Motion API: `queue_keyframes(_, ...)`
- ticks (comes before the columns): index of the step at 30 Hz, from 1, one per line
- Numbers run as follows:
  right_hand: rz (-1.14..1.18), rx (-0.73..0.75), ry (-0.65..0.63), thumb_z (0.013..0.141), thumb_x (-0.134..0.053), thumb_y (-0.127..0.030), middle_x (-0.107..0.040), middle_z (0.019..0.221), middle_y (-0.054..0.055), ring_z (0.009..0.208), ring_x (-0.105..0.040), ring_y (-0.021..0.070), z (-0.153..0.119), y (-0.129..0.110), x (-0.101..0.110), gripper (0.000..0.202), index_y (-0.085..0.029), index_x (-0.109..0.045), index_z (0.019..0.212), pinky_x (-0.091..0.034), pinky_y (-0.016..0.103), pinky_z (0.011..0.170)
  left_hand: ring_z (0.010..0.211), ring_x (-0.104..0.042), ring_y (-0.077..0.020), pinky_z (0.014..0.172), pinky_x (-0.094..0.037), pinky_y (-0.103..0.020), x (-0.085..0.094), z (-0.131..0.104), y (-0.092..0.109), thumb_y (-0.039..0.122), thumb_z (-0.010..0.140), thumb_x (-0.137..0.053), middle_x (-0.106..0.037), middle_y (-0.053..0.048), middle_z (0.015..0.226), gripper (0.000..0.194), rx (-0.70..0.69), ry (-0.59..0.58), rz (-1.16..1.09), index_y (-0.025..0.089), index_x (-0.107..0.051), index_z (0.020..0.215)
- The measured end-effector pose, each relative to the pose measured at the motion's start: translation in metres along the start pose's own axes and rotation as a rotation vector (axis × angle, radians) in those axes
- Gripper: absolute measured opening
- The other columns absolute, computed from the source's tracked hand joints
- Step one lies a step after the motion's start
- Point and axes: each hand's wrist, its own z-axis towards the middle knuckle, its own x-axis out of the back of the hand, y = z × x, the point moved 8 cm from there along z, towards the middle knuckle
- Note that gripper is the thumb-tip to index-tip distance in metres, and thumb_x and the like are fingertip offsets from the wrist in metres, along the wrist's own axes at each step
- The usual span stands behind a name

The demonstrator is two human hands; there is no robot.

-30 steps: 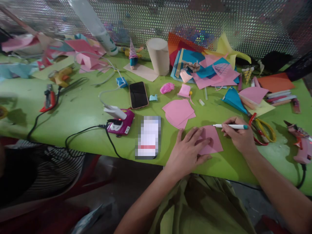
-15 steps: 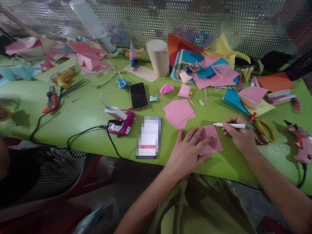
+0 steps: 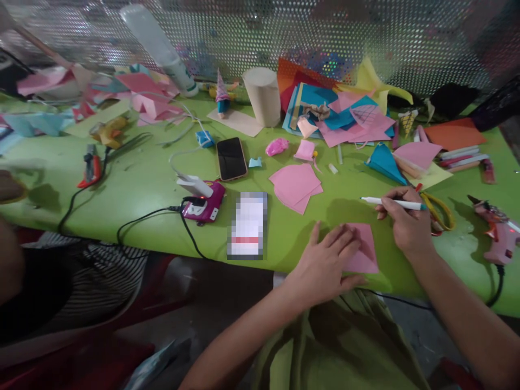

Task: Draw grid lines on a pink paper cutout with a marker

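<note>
Fingers extended, my left hand (image 3: 325, 261) rests flat over the left part of a pink paper square (image 3: 368, 252) near the table's front edge. To the right, my right hand (image 3: 408, 222) grips a white marker (image 3: 392, 203) with a green end. Its tip points left, above the green table and apart from the square. Behind my left hand lie cut pink paper pieces (image 3: 296, 187), overlapping, with rounded edges. Yellow-handled scissors (image 3: 442, 208) lie just beyond my right hand, which partly hides them.
A phone with a blurred screen (image 3: 247, 225) and a purple power strip (image 3: 205, 203) with cords are on the left. A pink glue gun (image 3: 501, 238) stands at the right. Colored papers (image 3: 345, 116) are piled at the back. Another person's hand (image 3: 10, 187) shows at the far left.
The pink square has slid toward the front edge and slightly right under my left hand. My right hand has moved a little right, taking the marker tip away from the square's top edge.
</note>
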Motion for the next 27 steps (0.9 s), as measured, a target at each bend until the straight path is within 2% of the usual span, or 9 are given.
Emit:
queue_keyframes(2,0.002,0.019,0.009,0.092,-0.080,-0.039,-0.072,0.079,-0.002,0.063,-0.065,0.0148,0.000,-0.004,0.001,0.015,-0.027,-0.074,0.097,-0.053,0.029,0.057,0.164,-0.033,-0.0285,0.136,-0.011,-0.065,-0.001,0.002,0.004,0.069,0.109,-0.032,-0.040,-0.009,0.175,0.074,-0.024,-0.003,0.017,0.024,-0.037,0.167)
queue_keyframes(5,-0.019,0.038,-0.033,0.097,-0.075,-0.044,-0.075,0.086,0.001,0.063,-0.065,0.0154,-0.001,-0.012,-0.004,0.020,-0.027,-0.078,0.107,-0.054,0.032,0.061,0.165,-0.030,-0.0285,0.136,-0.012,-0.063,0.005,0.020,-0.008,0.067,0.110,-0.030,-0.037,-0.009,0.176,0.074,0.018,0.029,0.064,0.022,-0.037,0.167)
queue_keyframes(7,-0.043,0.038,-0.059,0.099,-0.072,-0.048,-0.077,0.089,0.002,0.064,-0.065,0.0161,-0.002,-0.016,-0.007,0.024,-0.027,-0.078,0.110,-0.055,0.034,0.062,0.162,-0.034,-0.0301,0.134,-0.018,-0.063,0.013,0.039,-0.024,0.062,0.112,-0.030,-0.044,-0.011,0.173,0.069,0.085,0.061,0.104,0.019,-0.042,0.165)
queue_keyframes(9,-0.053,0.035,-0.070,0.099,-0.072,-0.050,-0.077,0.091,0.002,0.065,-0.066,0.0163,-0.002,-0.017,-0.007,0.027,-0.027,-0.078,0.111,-0.056,0.035,0.063,0.153,-0.046,-0.0319,0.128,-0.029,-0.061,0.022,0.057,-0.037,0.054,0.114,-0.032,-0.055,-0.012,0.164,0.060,0.133,0.101,0.160,0.019,-0.050,0.160)
queue_keyframes(12,-0.038,0.024,-0.080,0.099,-0.071,-0.050,-0.076,0.091,0.002,0.065,-0.064,0.0151,-0.002,-0.015,-0.006,0.027,-0.027,-0.077,0.111,-0.055,0.033,0.063,0.134,-0.058,-0.0323,0.117,-0.039,-0.056,0.027,0.072,-0.046,0.045,0.113,-0.041,-0.066,-0.014,0.146,0.050,0.125,0.127,0.252,0.017,-0.062,0.149)
queue_keyframes(15,0.007,0.022,-0.086,0.100,-0.071,-0.048,-0.076,0.091,0.001,0.065,-0.063,0.0144,-0.001,-0.012,-0.005,0.024,-0.027,-0.078,0.110,-0.053,0.031,0.063,0.131,-0.060,-0.0306,0.115,-0.039,-0.054,0.026,0.070,-0.048,0.040,0.112,-0.044,-0.065,-0.013,0.147,0.044,0.095,0.118,0.306,0.020,-0.066,0.144)
queue_keyframes(18,0.063,0.025,-0.106,0.100,-0.071,-0.047,-0.075,0.090,0.001,0.063,-0.062,0.0138,0.000,-0.011,-0.006,0.023,-0.027,-0.078,0.110,-0.053,0.031,0.062,0.135,-0.059,-0.0292,0.116,-0.037,-0.054,0.026,0.063,-0.047,0.042,0.113,-0.042,-0.063,-0.011,0.153,0.044,0.081,0.123,0.332,0.022,-0.063,0.147)
queue_keyframes(24,0.077,0.040,-0.116,0.100,-0.071,-0.052,-0.075,0.090,0.001,0.063,-0.061,0.0137,-0.001,-0.014,-0.007,0.029,-0.026,-0.078,0.109,-0.052,0.031,0.062,0.125,-0.067,-0.0286,0.109,-0.043,-0.050,0.028,0.069,-0.046,0.033,0.111,-0.047,-0.071,-0.013,0.142,0.035,0.093,0.090,0.369,0.017,-0.069,0.133)
queue_keyframes(27,0.080,0.038,-0.116,0.099,-0.070,-0.054,-0.075,0.090,0.002,0.062,-0.062,0.0140,-0.001,-0.015,-0.006,0.031,-0.026,-0.078,0.109,-0.052,0.031,0.062,0.127,-0.067,-0.0278,0.109,-0.043,-0.049,0.031,0.070,-0.047,0.030,0.111,-0.046,-0.071,-0.013,0.144,0.032,0.093,0.112,0.349,0.018,-0.068,0.131)
